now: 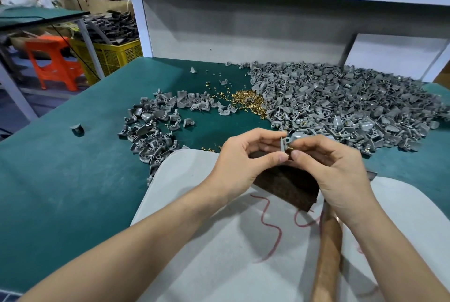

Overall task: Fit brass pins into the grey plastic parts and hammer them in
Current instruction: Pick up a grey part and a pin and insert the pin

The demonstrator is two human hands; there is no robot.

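Now the left hand (243,158) pinches a grey part (291,138), right hand (341,175) fingers pinching a brass pin (290,148) against it.

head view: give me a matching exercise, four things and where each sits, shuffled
1 brass pin pile
2 hammer handle
3 orange stool
4 grey part

A beneath the right hand, on the pale board
B pinched by the left hand and right hand
C on the floor, left of the green mat
D on the green mat, beside the big grey heap

Pairs: 1-D, 2-A, 3-C, 4-B
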